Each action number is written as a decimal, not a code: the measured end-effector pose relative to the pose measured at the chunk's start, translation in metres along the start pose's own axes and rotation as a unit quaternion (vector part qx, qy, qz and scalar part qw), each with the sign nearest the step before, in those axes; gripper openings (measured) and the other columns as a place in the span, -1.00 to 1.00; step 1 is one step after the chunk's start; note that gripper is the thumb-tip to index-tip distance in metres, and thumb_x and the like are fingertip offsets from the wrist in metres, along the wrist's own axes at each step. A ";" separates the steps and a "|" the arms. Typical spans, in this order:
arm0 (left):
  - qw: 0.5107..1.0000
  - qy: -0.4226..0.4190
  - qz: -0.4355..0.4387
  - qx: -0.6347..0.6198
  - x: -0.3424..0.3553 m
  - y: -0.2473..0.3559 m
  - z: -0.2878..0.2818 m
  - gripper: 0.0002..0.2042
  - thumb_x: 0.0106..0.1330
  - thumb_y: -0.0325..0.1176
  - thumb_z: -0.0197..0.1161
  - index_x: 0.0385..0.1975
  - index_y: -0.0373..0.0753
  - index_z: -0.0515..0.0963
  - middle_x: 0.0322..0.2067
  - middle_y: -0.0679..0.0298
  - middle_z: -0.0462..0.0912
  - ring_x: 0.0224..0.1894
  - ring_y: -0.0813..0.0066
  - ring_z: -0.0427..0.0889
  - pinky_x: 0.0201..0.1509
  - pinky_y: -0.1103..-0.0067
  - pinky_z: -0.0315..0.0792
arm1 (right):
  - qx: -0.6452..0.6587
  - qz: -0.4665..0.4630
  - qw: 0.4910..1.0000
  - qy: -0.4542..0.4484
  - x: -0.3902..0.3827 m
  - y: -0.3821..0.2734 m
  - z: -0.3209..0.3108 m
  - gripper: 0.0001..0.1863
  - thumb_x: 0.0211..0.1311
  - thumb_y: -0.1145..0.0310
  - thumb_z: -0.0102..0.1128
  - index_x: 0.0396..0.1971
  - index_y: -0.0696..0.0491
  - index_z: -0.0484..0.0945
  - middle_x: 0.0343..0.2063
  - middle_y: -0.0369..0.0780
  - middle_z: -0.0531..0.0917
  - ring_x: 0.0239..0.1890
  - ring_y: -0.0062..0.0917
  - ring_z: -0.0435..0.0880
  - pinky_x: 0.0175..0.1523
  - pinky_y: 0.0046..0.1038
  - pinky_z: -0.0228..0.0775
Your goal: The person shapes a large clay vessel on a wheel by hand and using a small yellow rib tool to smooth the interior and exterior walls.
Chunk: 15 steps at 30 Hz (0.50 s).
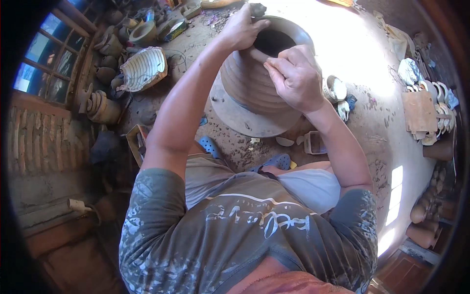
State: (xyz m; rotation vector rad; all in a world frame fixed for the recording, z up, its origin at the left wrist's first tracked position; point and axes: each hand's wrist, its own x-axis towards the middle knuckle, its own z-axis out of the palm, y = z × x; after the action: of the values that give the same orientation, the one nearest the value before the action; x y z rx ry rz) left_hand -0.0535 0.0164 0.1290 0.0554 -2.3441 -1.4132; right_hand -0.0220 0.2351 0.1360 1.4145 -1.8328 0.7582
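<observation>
the big clay pot (254,85) sits on a round board (245,121), just past the blue shoes (209,146). the left hand (244,28) is at the far left of the rim (257,57); i can't tell if its fingers squeeze the clay. the right hand (296,78) has its thumb and fingers together, and they look pinched on the near rim. to do this well, pinch softly, a little bit at a time, so the wall comes out even and doesn't bend.
</observation>
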 end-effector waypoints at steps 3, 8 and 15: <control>0.988 -0.076 0.034 -0.127 0.019 -0.023 0.000 -0.51 0.48 -0.49 0.31 0.34 -0.38 0.32 0.28 0.05 0.50 0.34 0.29 0.52 0.37 0.40 0.47 | 0.020 -0.008 1.000 -0.005 0.000 0.003 0.001 -0.89 0.05 0.47 0.56 -0.41 0.04 0.78 -0.42 -0.31 0.64 -0.26 -0.40 0.60 -0.20 -0.38 0.50; 0.964 -0.166 0.037 -0.206 0.041 -0.038 -0.005 -0.43 0.46 -0.51 0.33 0.41 -0.35 0.26 0.42 -0.09 0.38 0.42 0.18 0.43 0.45 0.37 0.42 | 0.019 -0.028 0.999 -0.027 -0.005 0.013 -0.012 -0.87 0.06 0.46 0.54 -0.35 0.02 0.80 -0.39 -0.32 0.65 -0.22 -0.39 0.60 -0.16 -0.35 0.49; 0.979 -0.146 0.136 -0.045 0.045 -0.020 -0.010 -0.31 0.45 -0.09 0.40 0.37 -0.50 0.38 0.28 -0.10 0.59 0.31 0.19 0.59 0.43 0.38 0.43 | 0.031 0.041 0.997 -0.051 -0.033 0.052 -0.054 -0.82 0.17 0.52 0.52 -0.21 0.10 0.79 -0.33 -0.23 0.73 -0.21 -0.39 0.67 -0.11 -0.38 0.52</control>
State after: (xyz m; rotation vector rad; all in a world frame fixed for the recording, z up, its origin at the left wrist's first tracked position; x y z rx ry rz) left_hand -0.0947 -0.0119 0.1301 -0.5126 -2.3932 -1.4658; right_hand -0.0579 0.3086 0.1399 1.4472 -1.9710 0.8041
